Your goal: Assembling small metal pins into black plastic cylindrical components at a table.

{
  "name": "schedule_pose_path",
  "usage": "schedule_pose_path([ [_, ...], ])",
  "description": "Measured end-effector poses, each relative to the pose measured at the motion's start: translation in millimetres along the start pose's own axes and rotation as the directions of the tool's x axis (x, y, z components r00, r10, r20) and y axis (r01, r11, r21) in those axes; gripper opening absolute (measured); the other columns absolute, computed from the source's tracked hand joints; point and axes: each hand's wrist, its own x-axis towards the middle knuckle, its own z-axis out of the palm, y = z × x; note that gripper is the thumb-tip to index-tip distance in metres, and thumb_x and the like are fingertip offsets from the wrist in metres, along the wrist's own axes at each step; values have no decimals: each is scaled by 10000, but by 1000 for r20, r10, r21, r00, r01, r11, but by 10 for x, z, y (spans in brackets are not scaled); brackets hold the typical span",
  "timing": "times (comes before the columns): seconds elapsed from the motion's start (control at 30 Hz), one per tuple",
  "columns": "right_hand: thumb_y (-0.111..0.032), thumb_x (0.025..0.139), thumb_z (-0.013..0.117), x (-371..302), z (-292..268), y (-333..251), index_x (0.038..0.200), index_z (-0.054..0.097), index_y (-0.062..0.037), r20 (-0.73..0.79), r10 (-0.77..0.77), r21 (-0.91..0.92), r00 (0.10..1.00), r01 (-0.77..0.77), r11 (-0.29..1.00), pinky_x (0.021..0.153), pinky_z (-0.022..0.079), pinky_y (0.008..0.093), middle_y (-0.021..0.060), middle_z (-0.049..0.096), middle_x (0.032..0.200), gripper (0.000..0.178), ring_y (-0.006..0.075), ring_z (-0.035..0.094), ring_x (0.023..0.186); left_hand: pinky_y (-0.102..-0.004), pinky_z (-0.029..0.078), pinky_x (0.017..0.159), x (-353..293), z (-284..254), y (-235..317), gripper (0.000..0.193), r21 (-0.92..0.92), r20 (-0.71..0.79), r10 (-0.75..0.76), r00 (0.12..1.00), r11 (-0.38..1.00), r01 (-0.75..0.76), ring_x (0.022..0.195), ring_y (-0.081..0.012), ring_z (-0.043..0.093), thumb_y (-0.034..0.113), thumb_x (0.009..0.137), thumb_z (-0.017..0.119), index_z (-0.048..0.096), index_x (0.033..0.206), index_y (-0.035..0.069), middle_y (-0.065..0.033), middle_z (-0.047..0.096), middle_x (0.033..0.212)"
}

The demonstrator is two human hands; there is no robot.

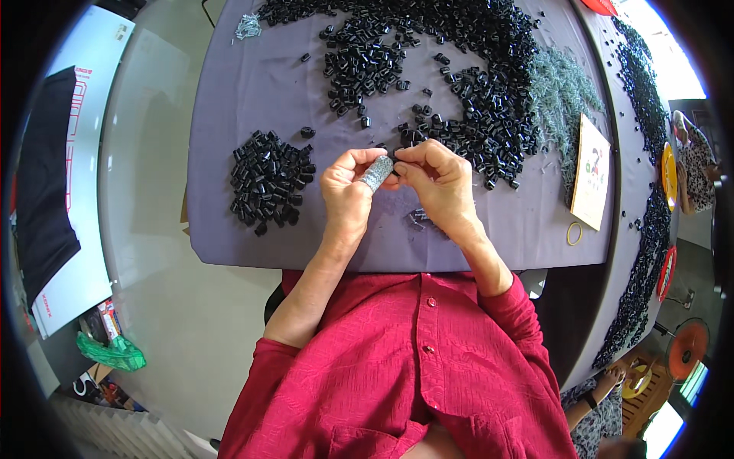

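Observation:
Both hands meet above the near middle of the grey-covered table [267,249]. A small black plastic piece [394,154] is pinched between their fingertips, largely hidden by them. My left hand [345,187] is closed on its left side, with a grey wrap [377,174] around one digit. From the right, my right hand [442,183] pinches the same piece with thumb and forefinger. To the left of my hands lies a separate pile of shiny black plastic pieces [271,180]. A much bigger heap of similar pieces [489,92] spreads beyond them.
Right of the big heap lies a pile of thin greyish clear parts [562,88], beside a printed card [590,172] and a yellow ring [574,233]. A small pale cluster [248,27] sits far left. Another person's hand [609,380] shows at lower right, near a fan [688,348].

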Motion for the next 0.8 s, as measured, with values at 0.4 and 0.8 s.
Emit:
schedule_pose_path([
  [0.4,39,778,636,-55,40,57,985,649,-25,57,-141,-111,988,147,983,641,508,316,109,648,847,217,222,650,729,-271,579,654,-161,-16,94,101,178,36,-61,997,983,54,684,-150,679,-43,904,577,651,969,-69,-104,695,823],
  [0.8,-56,739,603,-193,187,138,1220,461,29,475,-421,-382,773,612,692,710,457,356,76,550,848,509,239,544,754,-245,512,494,-124,-321,293,16,616,181,-283,942,779,116,575,-103,621,-27,864,621,606,860,-26,-54,662,735],
])
